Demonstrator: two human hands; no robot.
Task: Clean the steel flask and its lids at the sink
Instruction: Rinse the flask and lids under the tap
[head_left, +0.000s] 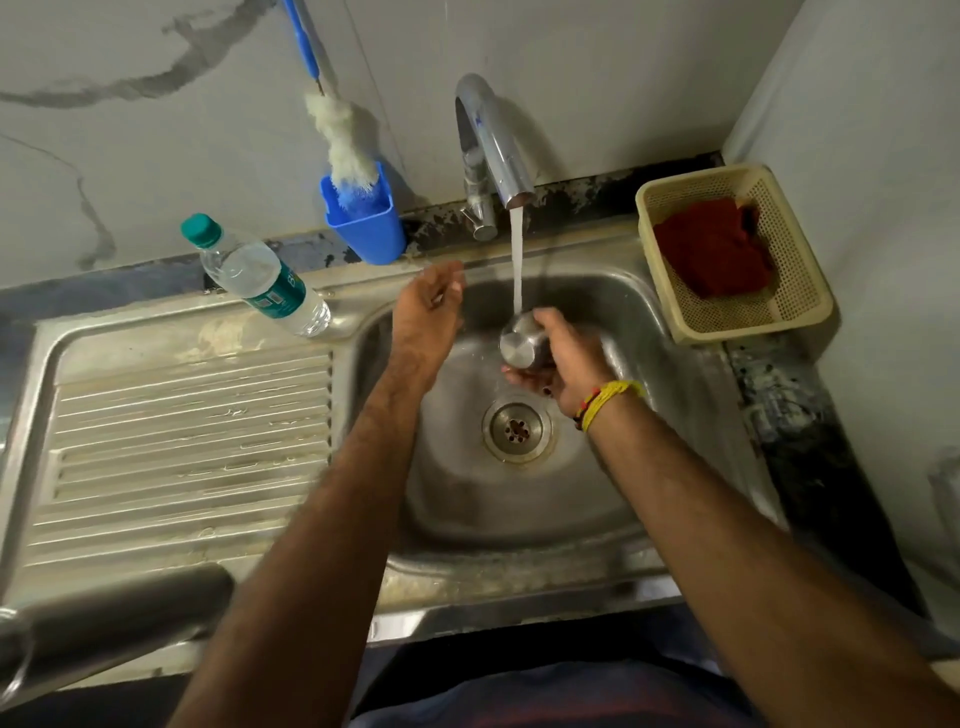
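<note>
Rinsing step: right hand (563, 358) gripping steel lid (522, 345) under tap stream (516, 260); left hand (428, 312) open, empty. Next, probably turning lid for inside rinse.

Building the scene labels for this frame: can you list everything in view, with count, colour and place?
Steel lid: 1, silver, under the water stream, in the right hand.
Tap: 1, chrome, behind the basin, running.
Sink: 1, steel, centre; drain in its floor.
Draining board: 1, steel, left of basin.
Water bottle: 1, clear with green cap, leaning on the sink's back left edge.
Brush: 1, white with blue handle, standing in the holder.
Holder: 1, blue, left of tap.
Basket: 1, cream, right of sink.
Cloth: 1, red, in basket.
Flask: 1, dark steel, blurred, bottom left.
Left hand: empty, over basin.
Right hand: grips lid; yellow wristband.
</note>
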